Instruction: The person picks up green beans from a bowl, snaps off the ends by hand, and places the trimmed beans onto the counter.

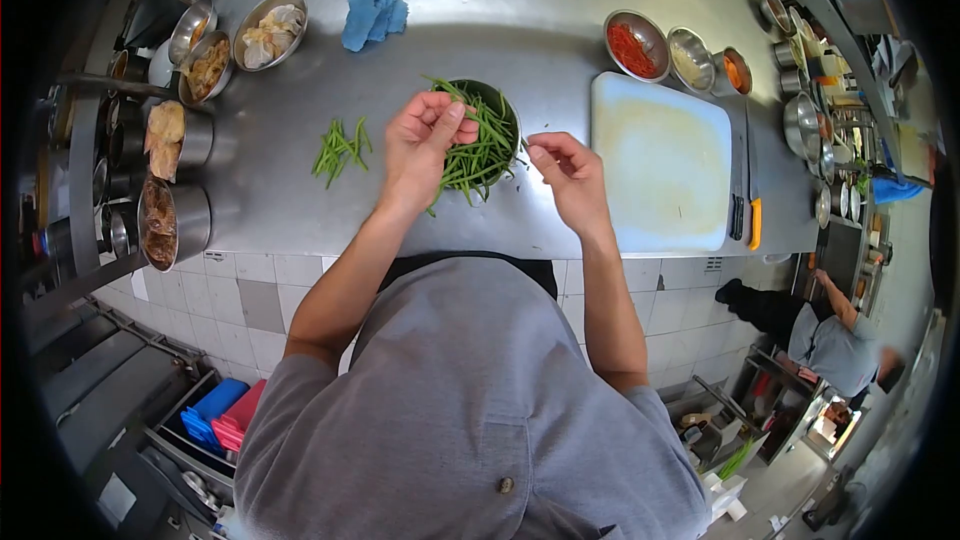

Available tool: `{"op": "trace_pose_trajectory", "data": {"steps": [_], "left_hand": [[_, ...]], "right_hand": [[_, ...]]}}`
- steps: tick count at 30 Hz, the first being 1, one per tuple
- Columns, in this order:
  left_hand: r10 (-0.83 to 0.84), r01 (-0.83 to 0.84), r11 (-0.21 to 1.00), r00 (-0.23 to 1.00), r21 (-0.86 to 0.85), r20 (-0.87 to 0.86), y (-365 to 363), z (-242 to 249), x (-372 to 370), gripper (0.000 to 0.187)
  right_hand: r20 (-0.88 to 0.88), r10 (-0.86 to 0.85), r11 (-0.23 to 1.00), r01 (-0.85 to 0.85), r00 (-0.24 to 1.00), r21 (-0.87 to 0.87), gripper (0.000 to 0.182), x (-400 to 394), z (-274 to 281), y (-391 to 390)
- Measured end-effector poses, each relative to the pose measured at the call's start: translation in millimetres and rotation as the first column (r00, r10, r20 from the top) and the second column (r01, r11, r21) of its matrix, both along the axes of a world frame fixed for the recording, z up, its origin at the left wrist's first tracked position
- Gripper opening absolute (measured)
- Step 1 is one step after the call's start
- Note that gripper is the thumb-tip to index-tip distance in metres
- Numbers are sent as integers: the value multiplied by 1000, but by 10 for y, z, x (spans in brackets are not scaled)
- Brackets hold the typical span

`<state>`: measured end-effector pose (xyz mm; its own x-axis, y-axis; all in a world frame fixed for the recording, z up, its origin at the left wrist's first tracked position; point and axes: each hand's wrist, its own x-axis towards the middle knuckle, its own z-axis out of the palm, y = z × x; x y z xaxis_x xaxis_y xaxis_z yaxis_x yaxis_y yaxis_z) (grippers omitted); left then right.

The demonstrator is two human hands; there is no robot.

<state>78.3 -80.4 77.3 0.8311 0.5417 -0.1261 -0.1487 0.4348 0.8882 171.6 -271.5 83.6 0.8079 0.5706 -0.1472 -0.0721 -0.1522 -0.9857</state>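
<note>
A metal bowl (517, 118) heaped with green beans (480, 155) stands on the steel table in front of me. Over its left side is my left hand (425, 145), thumb and fingers pinched on what looks like a green bean. My right hand (572, 180) is at the bowl's right edge with thumb and forefinger pressed together; whatever they hold is too small to make out. Left of the bowl lies a small pile of green beans (341, 151). Tiny scraps are scattered on the table by the bowl's right side.
A white cutting board (661, 162) is on the right, with two knives (754, 180) beside it. Behind it stand bowls of shredded red (630, 48) and pale food. A blue cloth (374, 12) and several food containers (192, 140) are leftward. Another person (835, 340) works at far right.
</note>
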Motion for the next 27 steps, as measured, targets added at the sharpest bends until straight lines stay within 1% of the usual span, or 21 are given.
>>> {"op": "trace_pose_trajectory", "data": {"steps": [1, 4, 8, 9, 11, 12, 14, 16, 18, 19, 22, 23, 27], "left_hand": [[-4, 4, 1000, 1000, -7, 13, -11, -2, 7, 10], [-1, 2, 1000, 999, -25, 40, -42, -15, -10, 10], [4, -3, 1000, 1000, -30, 26, -40, 12, -73, 11], [0, 1, 999, 1000, -33, 16, -39, 24, -93, 11], [-12, 12, 995, 1000, 97, -3, -46, 12, -127, 10], [-17, 19, 987, 1000, 161, -13, -52, 7, -142, 10], [-72, 78, 925, 997, 372, -30, -81, 11, -185, 9], [-115, 108, 808, 993, 579, -25, -112, 95, -220, 10], [-150, 97, 637, 989, 765, -1, -155, 209, -242, 12], [-201, 118, 633, 979, 765, 16, -187, 214, -241, 14], [-217, 131, 562, 976, 816, -8, -247, 166, -259, 13], [-229, 153, 565, 973, 811, -25, -234, 156, -262, 13], [-145, 151, 681, 987, 716, -71, -216, 70, -327, 11]], "right_hand": [[-42, 37, 996, -34, 998, 87, 14, -53, 45, 69], [-167, 76, 995, -63, 983, 78, 14, -129, 35, 158], [-170, 74, 994, -59, 983, 89, 11, -138, 32, 204], [-97, 107, 993, -102, 990, 52, 10, -139, 15, 197], [46, 178, 984, -177, 983, -30, 9, -153, -36, 163], [77, 198, 978, -192, 977, -84, 8, -172, 6, 167], [138, 242, 958, -214, 961, -190, 7, -213, 126, 184], [150, 241, 944, -195, 959, -267, 7, -221, 96, 188], [163, 261, 921, -195, 952, -337, 8, -233, 90, 204], [170, 279, 907, -202, 945, -369, 10, -240, 104, 208], [179, 324, 853, -205, 929, -480, 13, -236, 122, 225], [180, 334, 831, -200, 925, -519, 13, -227, 122, 221], [194, 285, 848, -153, 939, -507, 14, -159, 30, 122]]}}
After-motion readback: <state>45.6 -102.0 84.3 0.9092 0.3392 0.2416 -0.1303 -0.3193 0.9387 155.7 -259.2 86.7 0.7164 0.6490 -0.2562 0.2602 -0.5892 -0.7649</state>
